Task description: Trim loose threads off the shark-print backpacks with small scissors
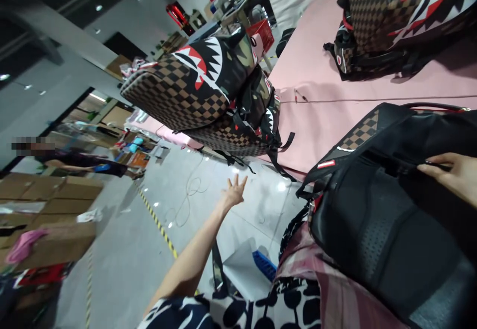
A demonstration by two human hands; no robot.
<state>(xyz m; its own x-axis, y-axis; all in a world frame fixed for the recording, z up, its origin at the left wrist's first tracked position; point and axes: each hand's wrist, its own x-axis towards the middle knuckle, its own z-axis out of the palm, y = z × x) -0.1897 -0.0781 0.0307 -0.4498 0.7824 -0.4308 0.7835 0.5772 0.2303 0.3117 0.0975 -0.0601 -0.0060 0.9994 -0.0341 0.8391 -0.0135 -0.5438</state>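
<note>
My left hand (235, 192) reaches out over the floor with its fingers spread and holds nothing. Just beyond it, a stack of checkered brown backpacks (179, 90) with shark-mouth prints and camouflage parts lies at the table's end, straps hanging down. At the right, my right hand (452, 172) pinches the edge of a black backpack (372, 219), thumb and finger closed on it. The padded, perforated back panel of this backpack faces me, close against my lap. A checkered patch and a small red label show on its side.
The pink-covered table (309, 65) carries another checkered backpack (380, 16) at the far right and a thin cord. A blue plastic piece (264, 265) is by my legs. Cardboard boxes (48, 195), a red crate (261, 36) and a person (82, 162) are farther off.
</note>
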